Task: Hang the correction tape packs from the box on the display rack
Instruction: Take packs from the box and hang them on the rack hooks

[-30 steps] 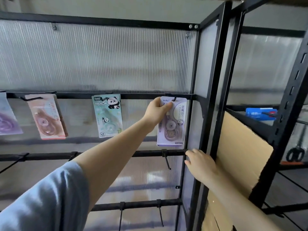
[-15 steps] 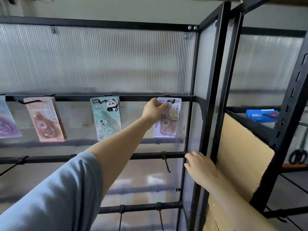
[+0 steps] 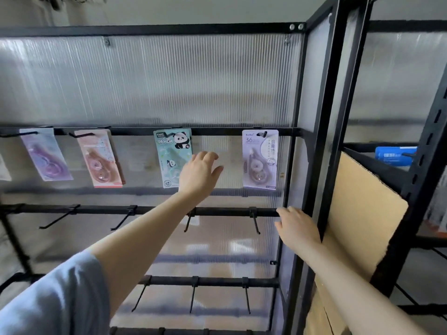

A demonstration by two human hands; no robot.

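Observation:
A lilac correction tape pack (image 3: 260, 159) hangs from the rightmost hook of the display rack's top bar (image 3: 217, 131). My left hand (image 3: 199, 174) hovers empty to the left of it, fingers relaxed, overlapping the lower corner of the green panda pack (image 3: 172, 157). Further left hang a pink pack (image 3: 100, 159) and a purple pack (image 3: 44, 154). My right hand (image 3: 296, 227) rests against the rack's black upright post (image 3: 323, 165) by the end of the middle bar (image 3: 225, 211); how its fingers lie round the frame is unclear.
Empty hooks (image 3: 255, 223) stick out from the middle and lower bars. A cardboard sheet (image 3: 358, 213) leans behind the post at the right. A blue pack (image 3: 395, 155) lies on the neighbouring black shelf unit. Ribbed translucent panels back the rack.
My left hand has let go of the lilac pack, which now hangs on its hook, and has drawn back down and to the left. My right hand stays at the post.

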